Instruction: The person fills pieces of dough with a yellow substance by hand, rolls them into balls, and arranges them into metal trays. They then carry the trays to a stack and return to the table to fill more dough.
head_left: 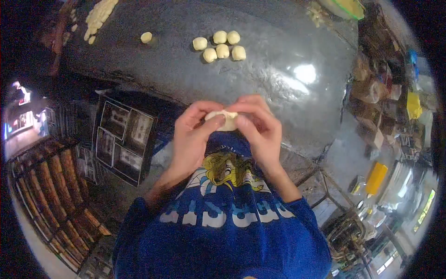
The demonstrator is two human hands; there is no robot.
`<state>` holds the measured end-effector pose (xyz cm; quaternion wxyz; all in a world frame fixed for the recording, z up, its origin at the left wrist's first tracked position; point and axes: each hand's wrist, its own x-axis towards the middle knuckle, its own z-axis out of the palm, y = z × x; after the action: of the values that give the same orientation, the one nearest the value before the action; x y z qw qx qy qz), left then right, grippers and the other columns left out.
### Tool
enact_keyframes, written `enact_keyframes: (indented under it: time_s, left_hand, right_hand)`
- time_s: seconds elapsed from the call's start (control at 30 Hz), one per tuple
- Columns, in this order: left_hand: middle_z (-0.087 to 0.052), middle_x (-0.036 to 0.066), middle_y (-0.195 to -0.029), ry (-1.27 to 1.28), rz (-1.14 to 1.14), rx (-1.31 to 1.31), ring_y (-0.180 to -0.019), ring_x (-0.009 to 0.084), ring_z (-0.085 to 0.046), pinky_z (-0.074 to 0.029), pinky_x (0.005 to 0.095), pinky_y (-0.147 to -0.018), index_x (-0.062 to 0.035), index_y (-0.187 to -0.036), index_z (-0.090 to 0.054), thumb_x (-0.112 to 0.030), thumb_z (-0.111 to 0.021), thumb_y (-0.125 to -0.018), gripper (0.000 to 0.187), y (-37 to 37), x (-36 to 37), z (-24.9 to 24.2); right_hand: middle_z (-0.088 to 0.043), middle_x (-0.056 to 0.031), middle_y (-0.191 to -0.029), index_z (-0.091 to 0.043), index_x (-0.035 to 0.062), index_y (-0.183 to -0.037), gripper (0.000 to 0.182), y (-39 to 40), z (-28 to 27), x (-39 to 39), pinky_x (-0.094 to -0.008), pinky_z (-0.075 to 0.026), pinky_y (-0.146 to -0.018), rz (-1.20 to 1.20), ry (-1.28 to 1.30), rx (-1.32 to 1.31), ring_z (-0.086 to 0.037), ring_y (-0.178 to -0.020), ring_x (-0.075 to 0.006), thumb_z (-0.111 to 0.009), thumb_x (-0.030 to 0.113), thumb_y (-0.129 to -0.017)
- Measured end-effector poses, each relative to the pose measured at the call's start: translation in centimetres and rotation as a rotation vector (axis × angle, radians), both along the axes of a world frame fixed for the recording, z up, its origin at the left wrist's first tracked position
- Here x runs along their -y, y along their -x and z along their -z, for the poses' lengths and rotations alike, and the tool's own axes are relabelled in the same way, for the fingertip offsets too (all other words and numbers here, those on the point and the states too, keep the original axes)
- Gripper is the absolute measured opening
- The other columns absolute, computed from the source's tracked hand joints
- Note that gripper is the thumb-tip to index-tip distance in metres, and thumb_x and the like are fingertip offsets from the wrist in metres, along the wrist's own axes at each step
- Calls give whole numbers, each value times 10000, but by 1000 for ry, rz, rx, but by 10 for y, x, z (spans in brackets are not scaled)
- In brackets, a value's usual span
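A pale piece of dough [230, 122] is pinched between my two hands, just past the table's near edge and above my blue shirt. My left hand [193, 132] grips its left side, with the thumb laid across the front. On the right side, my right hand [262, 132] has its thumb and fingers closed on the dough. Several round dough balls [222, 50] lie in a cluster on the dark metal table [158, 69] beyond my hands. One smaller dough piece [146, 37] sits apart to their left.
More dough pieces [98, 18] lie at the table's far left. A green-rimmed container [346, 8] stands at the far right. Left of me are a rack with divided metal trays [127, 118] and shelves of long brown loaves [58, 181]. Boxes and a yellow object [376, 178] are at right.
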<state>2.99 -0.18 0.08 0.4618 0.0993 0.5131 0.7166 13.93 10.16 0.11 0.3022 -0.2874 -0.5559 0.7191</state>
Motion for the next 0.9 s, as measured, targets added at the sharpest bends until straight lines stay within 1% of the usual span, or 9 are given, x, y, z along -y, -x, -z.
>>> enact_keyframes:
  time_s: [0.07,0.2,0.3,0.4,0.47,0.6,0.73,0.8,0.9]
  left_hand:
    - [-641,90,-1044,-35,28,66,-963,132,-600,-478,265,-852,33,-1130,-600,13,-626,-842,290,-1,-6,-12]
    - [-647,68,-969,173,298,-57,-926,119,-606,-480,253,-837,22,-1175,-576,-10,-632,-850,332,12,0,-6]
    - [-649,56,-952,114,453,-36,-922,107,-599,-476,246,-834,11,-1164,-571,-13,-615,-861,308,37,0,-9]
    - [-656,59,-966,60,372,-159,-908,104,-601,-481,241,-818,5,-1116,-576,-16,-595,-873,245,61,1,2]
    - [-659,65,-968,77,315,-133,-901,106,-604,-481,238,-812,3,-1099,-573,-2,-581,-875,224,80,-2,1]
    - [-655,82,-1016,32,243,19,-938,118,-602,-476,243,-819,3,-1081,-594,35,-544,-871,219,110,-9,-6]
    - [-638,97,-1075,23,404,-52,-1020,134,-581,-466,264,-860,22,-1049,-624,46,-538,-859,210,139,-6,-1]
    - [-624,108,-1119,-109,356,-390,-1029,150,-585,-471,268,-862,40,-1013,-645,33,-554,-852,185,146,-3,10]
    - [-624,114,-1114,-182,374,-264,-988,154,-605,-475,251,-844,52,-993,-641,5,-586,-851,159,154,0,5]
  right_hand:
    - [-624,-115,-962,-664,8,-922,140,-14,-7,-7,-322,-489,-769,-26,-517,84,-609,-887,-234,-689,34,-787]
    - [-641,-147,-939,-663,2,-946,171,-12,-16,-20,-360,-506,-740,-138,-643,157,-624,-861,-292,-683,20,-778]
    - [-640,-141,-954,-666,6,-959,219,8,-22,-19,-357,-505,-738,-179,-681,185,-622,-872,-293,-713,47,-749]
    - [-643,-129,-976,-665,-4,-964,267,34,-20,-17,-361,-515,-752,-151,-1003,97,-621,-888,-280,-718,68,-712]
    - [-642,-120,-1001,-659,-21,-978,339,50,-13,-20,-376,-528,-782,-209,-1465,-9,-615,-912,-276,-699,90,-660]
    - [-636,-124,-1045,-669,-30,-971,399,79,-4,-31,-393,-530,-828,-334,-1611,-111,-602,-965,-295,-671,119,-600]
    - [-643,-108,-1035,-683,5,-947,283,102,-32,-34,-389,-516,-788,-410,-1366,-11,-603,-943,-279,-694,56,-669]
    - [-649,-107,-1017,-684,28,-927,235,117,-50,-27,-379,-510,-777,-369,-1143,206,-607,-929,-281,-701,59,-695]
    - [-661,-102,-956,-681,57,-889,170,125,-53,-24,-352,-501,-767,-319,-785,424,-618,-886,-261,-721,67,-724]
